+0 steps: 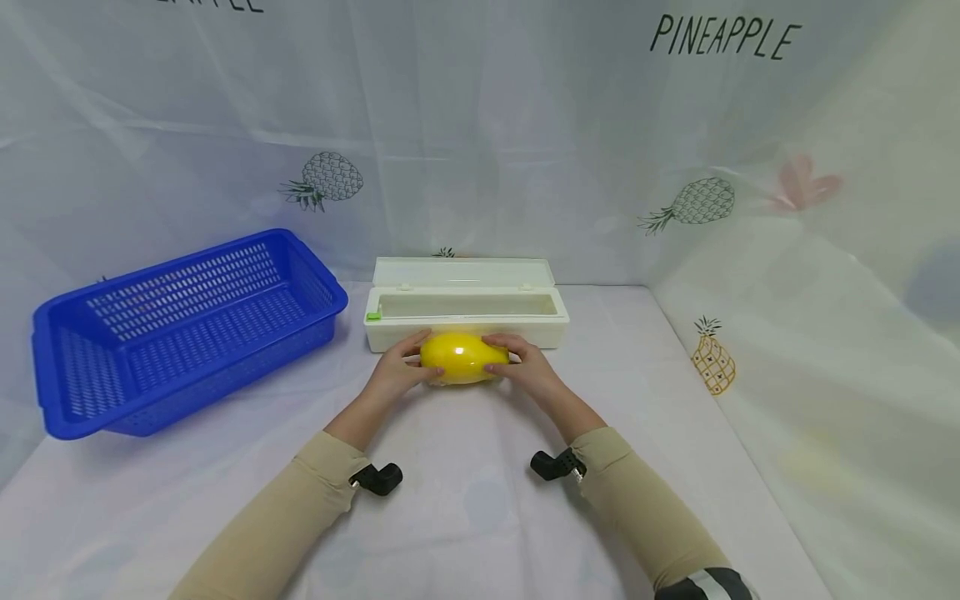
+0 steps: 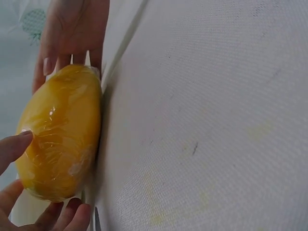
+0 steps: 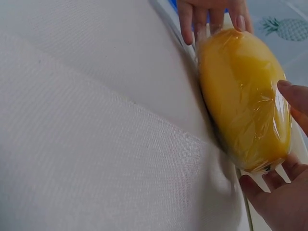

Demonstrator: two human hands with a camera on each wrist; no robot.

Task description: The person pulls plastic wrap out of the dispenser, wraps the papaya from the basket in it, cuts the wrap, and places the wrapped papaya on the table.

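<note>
A yellow mango point(image 1: 459, 358), covered in clear, wrinkled plastic film, is held between both hands close over the table. My left hand point(image 1: 399, 368) grips its left end, thumb on the near side and fingers curling round the far side. At the other end my right hand point(image 1: 529, 367) holds it the same way. In the left wrist view, film glints across the mango point(image 2: 62, 132), and creases gather at its lower end. The right wrist view shows loose film at the top of the mango point(image 3: 243, 96). Right behind it stands a white cling film dispenser point(image 1: 468, 333), lid raised.
A blue perforated plastic basket point(image 1: 225, 375) stands at the left, angled. White cloth point(image 1: 457, 533) covers the table. Behind and to the right hangs a white curtain point(image 1: 495, 125) printed with pineapples. A small green piece point(image 1: 373, 317) sits at the dispenser's left end.
</note>
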